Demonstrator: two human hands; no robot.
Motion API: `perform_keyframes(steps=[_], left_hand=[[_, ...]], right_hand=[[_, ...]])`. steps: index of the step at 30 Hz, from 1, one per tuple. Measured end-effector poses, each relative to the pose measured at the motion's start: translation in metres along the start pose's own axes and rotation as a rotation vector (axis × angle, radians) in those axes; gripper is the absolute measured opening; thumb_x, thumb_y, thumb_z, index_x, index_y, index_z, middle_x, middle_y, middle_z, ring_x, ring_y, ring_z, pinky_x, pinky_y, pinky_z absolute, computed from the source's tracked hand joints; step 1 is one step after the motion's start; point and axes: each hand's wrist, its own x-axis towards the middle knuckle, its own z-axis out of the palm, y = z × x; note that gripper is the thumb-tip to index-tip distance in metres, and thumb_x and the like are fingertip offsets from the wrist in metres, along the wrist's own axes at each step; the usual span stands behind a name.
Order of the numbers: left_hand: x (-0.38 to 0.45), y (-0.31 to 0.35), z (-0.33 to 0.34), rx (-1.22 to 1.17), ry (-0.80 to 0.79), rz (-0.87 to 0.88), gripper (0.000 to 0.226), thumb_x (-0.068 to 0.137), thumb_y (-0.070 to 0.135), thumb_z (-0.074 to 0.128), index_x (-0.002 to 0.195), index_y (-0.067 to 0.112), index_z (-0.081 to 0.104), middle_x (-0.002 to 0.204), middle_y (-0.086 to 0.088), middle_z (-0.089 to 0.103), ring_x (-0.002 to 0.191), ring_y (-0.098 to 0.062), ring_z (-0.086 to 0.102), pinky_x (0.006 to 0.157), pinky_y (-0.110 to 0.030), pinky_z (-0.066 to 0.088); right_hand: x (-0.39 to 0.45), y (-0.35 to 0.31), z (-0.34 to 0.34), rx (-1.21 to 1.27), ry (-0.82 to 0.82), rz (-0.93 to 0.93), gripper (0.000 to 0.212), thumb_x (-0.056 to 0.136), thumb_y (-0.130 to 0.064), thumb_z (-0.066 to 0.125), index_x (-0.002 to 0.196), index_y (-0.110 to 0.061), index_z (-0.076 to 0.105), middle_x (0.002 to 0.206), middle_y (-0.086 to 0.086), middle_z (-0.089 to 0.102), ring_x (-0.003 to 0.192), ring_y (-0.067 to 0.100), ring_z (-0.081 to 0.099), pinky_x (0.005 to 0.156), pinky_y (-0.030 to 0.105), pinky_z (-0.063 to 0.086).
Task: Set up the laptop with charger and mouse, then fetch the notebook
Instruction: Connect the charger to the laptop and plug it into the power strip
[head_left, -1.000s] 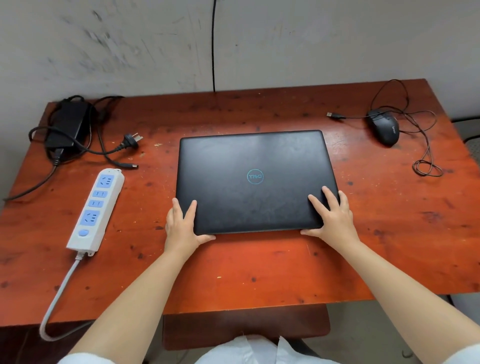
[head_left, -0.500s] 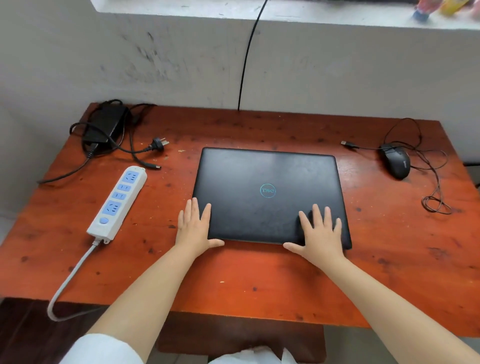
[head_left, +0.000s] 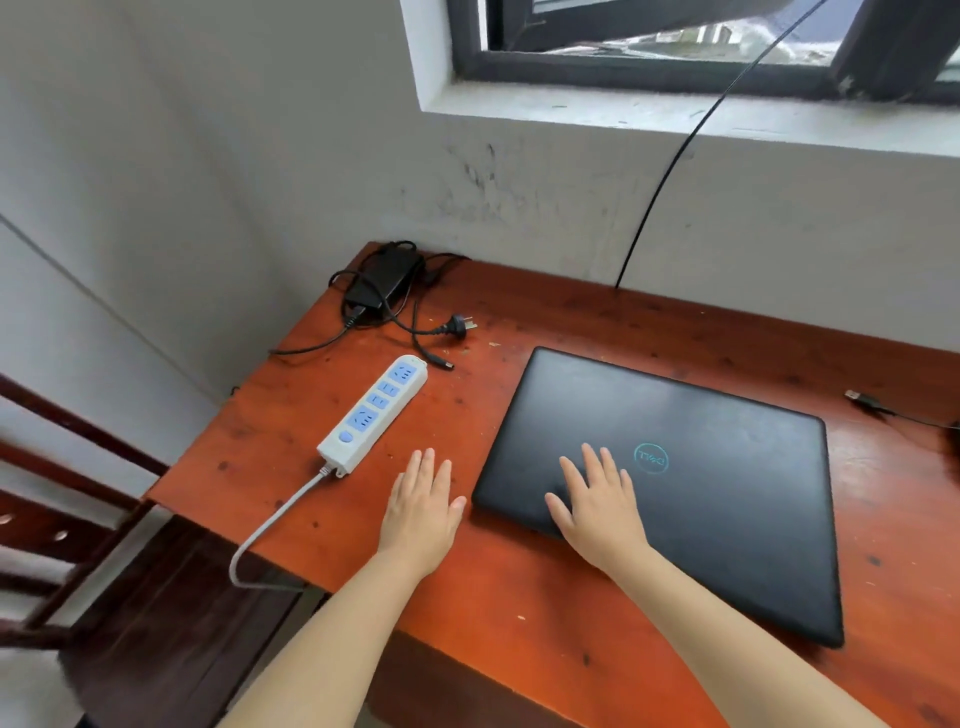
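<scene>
A black laptop (head_left: 701, 467) lies shut on the red-brown wooden table (head_left: 519, 597), its lid logo facing up. My right hand (head_left: 597, 504) rests flat on the lid's near left part, fingers spread, holding nothing. My left hand (head_left: 423, 504) lies flat on the bare table just left of the laptop, apart from it. The black charger brick (head_left: 382, 283) with coiled cable sits at the table's far left corner; its wall plug (head_left: 462, 325) and barrel tip (head_left: 444, 365) lie loose. A mouse USB plug (head_left: 862, 400) shows at the right edge; the mouse itself is out of view.
A white power strip (head_left: 374, 413) with blue sockets lies between the charger and my left hand, its grey cord dropping off the table's left edge. A dark wooden chair (head_left: 78, 545) stands to the left. A grey wall and window are behind; a black cable (head_left: 665, 176) hangs down the wall.
The view has swung left and up, pushing the mouse out of frame. My left hand has left the laptop's corner for the bare table; my right hand has shifted left along the lid.
</scene>
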Motion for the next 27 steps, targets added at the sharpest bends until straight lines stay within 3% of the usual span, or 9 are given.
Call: perform_keyframes(steps=[9,14,20,23,27], left_hand=[[0.058,-0.062,-0.029,0.009,0.028,0.068,0.055,0.098,0.036,0.027,0.145,0.013,0.011,0.157,-0.008,0.006,0.144,-0.023,-0.001,0.118,-0.038,0.01],[0.094,-0.111,-0.038,0.019,0.038,0.091,0.053,0.098,0.032,0.029,0.144,0.009,0.014,0.157,-0.009,0.007,0.144,-0.022,0.001,0.118,-0.035,0.011],[0.131,-0.162,-0.042,-0.084,0.041,0.061,0.054,0.098,0.032,0.028,0.144,0.008,0.013,0.157,-0.009,0.007,0.144,-0.019,0.0,0.118,-0.034,0.009],[0.141,-0.179,-0.036,-0.171,-0.016,0.053,0.058,0.098,0.036,0.028,0.145,0.009,0.011,0.157,-0.007,0.004,0.144,-0.017,-0.003,0.118,-0.034,0.008],[0.143,-0.176,-0.025,-0.211,-0.141,0.233,0.069,0.095,0.044,0.034,0.145,0.011,0.0,0.157,-0.003,-0.004,0.143,-0.014,-0.009,0.118,-0.032,0.002]], right_hand=[[0.046,-0.044,-0.007,-0.026,0.057,0.099,0.051,0.096,-0.038,0.035,0.139,-0.012,0.029,0.153,0.012,0.022,0.142,0.028,0.013,0.114,0.043,0.019],[0.094,-0.089,-0.01,-0.02,0.133,0.011,0.041,0.094,-0.032,0.04,0.127,-0.01,0.045,0.137,0.007,0.046,0.129,0.022,0.036,0.104,0.035,0.033],[0.168,-0.141,-0.01,-0.014,0.108,-0.019,0.034,0.091,-0.022,0.043,0.122,-0.007,0.05,0.128,0.013,0.054,0.12,0.029,0.044,0.098,0.039,0.038],[0.2,-0.156,-0.008,-0.025,0.116,-0.044,0.031,0.089,-0.015,0.045,0.118,-0.006,0.053,0.124,0.014,0.056,0.118,0.031,0.045,0.093,0.041,0.042],[0.233,-0.161,-0.004,0.0,0.09,-0.022,0.025,0.09,-0.01,0.045,0.111,-0.001,0.056,0.118,0.018,0.058,0.11,0.035,0.049,0.087,0.041,0.045]])
